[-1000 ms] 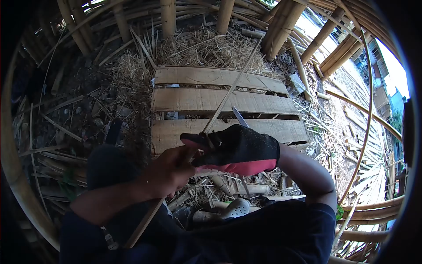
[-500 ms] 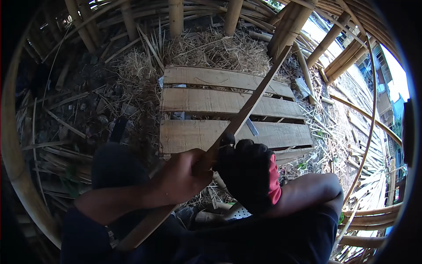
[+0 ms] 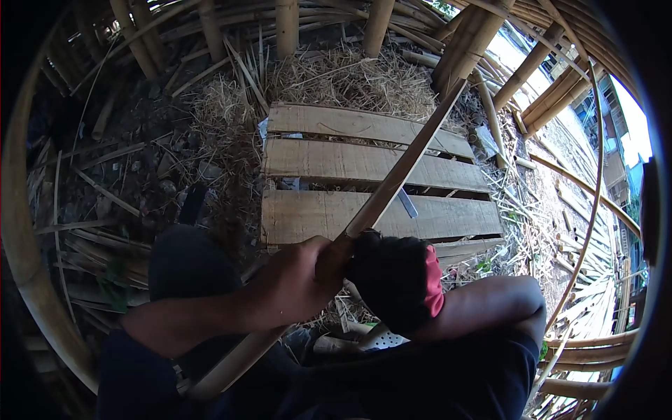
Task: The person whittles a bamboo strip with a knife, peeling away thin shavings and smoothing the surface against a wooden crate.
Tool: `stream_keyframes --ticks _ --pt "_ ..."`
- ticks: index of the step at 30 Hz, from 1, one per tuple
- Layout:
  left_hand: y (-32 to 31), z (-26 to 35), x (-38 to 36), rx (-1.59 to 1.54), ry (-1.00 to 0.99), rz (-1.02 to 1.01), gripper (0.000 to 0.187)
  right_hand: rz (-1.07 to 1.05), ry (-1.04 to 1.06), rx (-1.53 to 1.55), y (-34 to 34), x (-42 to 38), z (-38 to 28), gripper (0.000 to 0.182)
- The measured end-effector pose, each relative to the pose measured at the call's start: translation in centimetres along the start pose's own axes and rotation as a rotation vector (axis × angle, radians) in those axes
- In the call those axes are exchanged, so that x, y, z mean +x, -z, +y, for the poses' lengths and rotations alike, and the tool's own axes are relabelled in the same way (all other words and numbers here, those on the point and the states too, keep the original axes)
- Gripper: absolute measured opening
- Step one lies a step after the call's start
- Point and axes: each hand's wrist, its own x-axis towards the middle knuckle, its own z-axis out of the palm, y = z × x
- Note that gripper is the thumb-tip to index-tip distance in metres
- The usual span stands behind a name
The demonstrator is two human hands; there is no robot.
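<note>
A long split bamboo strip [image 3: 399, 171] runs diagonally from near my lap up toward a thick post. My bare left hand [image 3: 297, 283] is wrapped around its lower middle. Right beside it, my right hand [image 3: 392, 276], in a dark glove with a red cuff, is closed in a fist against the strip; its fingertips are hidden. Beneath the strip stands a low platform of wooden slats [image 3: 315, 213]. A narrow grey metal-looking piece [image 3: 408, 204] lies on the slats, just beyond the glove.
Dry straw [image 3: 350, 84] is heaped behind the platform. Bamboo posts [image 3: 287, 28] stand at the back, and a thick post [image 3: 469, 42] rises near the strip's far end. Split bamboo pieces [image 3: 595, 259] litter the right side. A dark long object [image 3: 193, 203] is near my left knee.
The bamboo strip has turned, so more of its broad face shows. My gloved hand has shifted slightly down along it. The view has moved a little.
</note>
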Motion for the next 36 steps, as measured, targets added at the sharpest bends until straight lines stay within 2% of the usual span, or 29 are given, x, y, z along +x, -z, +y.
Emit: stream_keyframes --ticks 3,4,6,7,10,13,16,19,22,25,28,31,34,36 --pt "0.5 -0.5 -0.2 -0.007 -0.099 0.051 0.031 0.015 0.033 0.320 0.3 1.5 1.5 0.018" --pt "0.5 -0.8 -0.2 -0.014 -0.132 0.059 0.032 0.040 0.101 0.268 0.6 1.8 2.0 0.024" --pt "1.1 -0.5 -0.3 0.029 -0.075 -0.002 0.033 0.087 0.237 0.162 1.7 2.4 2.7 0.035" --pt "1.2 -0.3 -0.4 0.051 -0.047 -0.032 0.034 -0.010 0.245 0.113 2.8 2.9 2.7 0.036" --pt "1.2 0.3 -0.7 0.072 -0.052 -0.009 0.028 -0.092 0.288 0.073 3.0 3.0 3.1 0.029" --pt "1.1 0.1 -0.7 0.135 -0.057 -0.045 0.041 -0.044 0.490 0.237 3.2 3.4 4.5 0.024" --pt "0.5 -0.2 -0.9 0.024 -0.167 -0.034 0.039 -0.154 0.529 0.090 2.9 3.8 5.3 0.017" --pt "0.7 -0.2 -0.9 0.109 -0.122 -0.088 0.035 0.007 0.678 0.279 1.7 4.1 6.4 0.016" --pt "0.9 0.3 -1.1 0.168 -0.111 -0.111 0.033 0.009 0.768 0.261 1.5 4.4 7.0 0.018" --pt "0.7 0.2 -1.1 0.113 -0.121 -0.124 0.033 -0.065 0.811 0.330 0.9 4.7 7.5 0.020" --pt "0.9 0.7 -1.1 0.090 -0.057 -0.193 0.033 -0.172 0.749 0.383 0.9 4.8 7.6 0.021" --pt "0.5 0.1 -0.9 0.105 -0.121 -0.155 0.033 -0.184 0.745 0.363 0.6 4.8 7.7 0.023" --pt "0.2 -1.1 -0.2 -0.036 -0.152 -0.070 0.033 -0.043 0.678 0.195 1.9 4.4 6.7 0.028" --pt "1.1 -1.3 0.3 0.051 -0.052 -0.078 0.034 -0.014 0.650 0.125 1.0 3.9 6.9 0.026"
